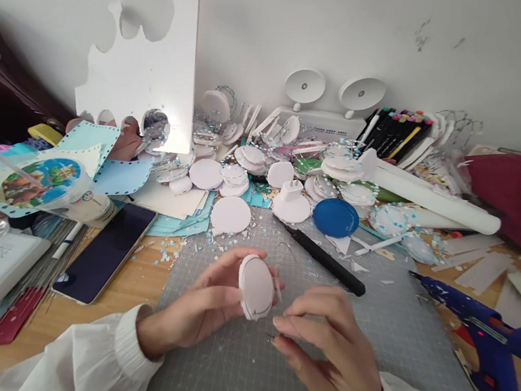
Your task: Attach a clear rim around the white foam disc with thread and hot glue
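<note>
My left hand point(215, 300) grips a white foam disc point(257, 288) by its edge, tilted up above the grey cutting mat point(231, 368). The disc looks layered, and a thin dark line runs along its rim. A narrow translucent strip point(278, 290) sticks out by its right side. Just right of the disc is my right hand point(326, 341), apart from it, with thumb and fingers drawn together. A tiny dark, wire-like end shows at those fingertips; what it belongs to is too small to tell. Beyond the hands lies a black pen-shaped tool point(326, 258).
A blue glue gun point(484, 334) lies at right, its red light lit. A phone point(105, 256) and a lidded cup point(59, 188) are at left. Behind are a blue round lid point(336, 218), several foam discs point(230, 215) with star wire, and a cut foam sheet point(147, 69).
</note>
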A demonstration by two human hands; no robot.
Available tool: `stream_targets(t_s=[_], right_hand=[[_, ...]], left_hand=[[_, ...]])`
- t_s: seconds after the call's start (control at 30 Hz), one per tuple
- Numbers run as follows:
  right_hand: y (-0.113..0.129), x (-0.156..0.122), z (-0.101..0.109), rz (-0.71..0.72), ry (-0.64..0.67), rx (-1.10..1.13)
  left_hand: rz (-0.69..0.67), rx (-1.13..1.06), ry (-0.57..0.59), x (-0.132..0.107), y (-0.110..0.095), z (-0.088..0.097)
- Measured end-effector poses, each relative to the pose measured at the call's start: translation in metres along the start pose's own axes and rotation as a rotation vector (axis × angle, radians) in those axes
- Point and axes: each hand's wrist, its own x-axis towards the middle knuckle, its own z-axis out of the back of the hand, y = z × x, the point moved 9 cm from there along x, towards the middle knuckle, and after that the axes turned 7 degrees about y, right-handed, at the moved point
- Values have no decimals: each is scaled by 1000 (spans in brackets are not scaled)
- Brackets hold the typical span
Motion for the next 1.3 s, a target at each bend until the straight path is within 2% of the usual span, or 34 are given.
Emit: stream_targets(t_s=[0.2, 0.43, 0.7, 0.83, 1.03, 1.17, 1.3], right_hand=[[5, 2, 0, 50, -12, -10], [12, -1, -3, 142, -1, 10], [18, -5, -8, 201, 31, 26], [17, -4, -1, 185, 19, 70], [22, -5, 5, 204, -30, -2], [22, -9, 1, 210, -27, -5], [22, -13, -3, 178, -51, -103]], left_hand=[[43, -76, 6, -1, 6, -2], [218, -151, 53, -2, 23, -3], [263, -191, 135, -4, 29, -4], [298, -208, 202, -4, 31, -8], [366, -254, 262, -7, 34, -12], [417, -258, 289, -9, 37, -16], [441, -231, 297, -11, 41, -13]])
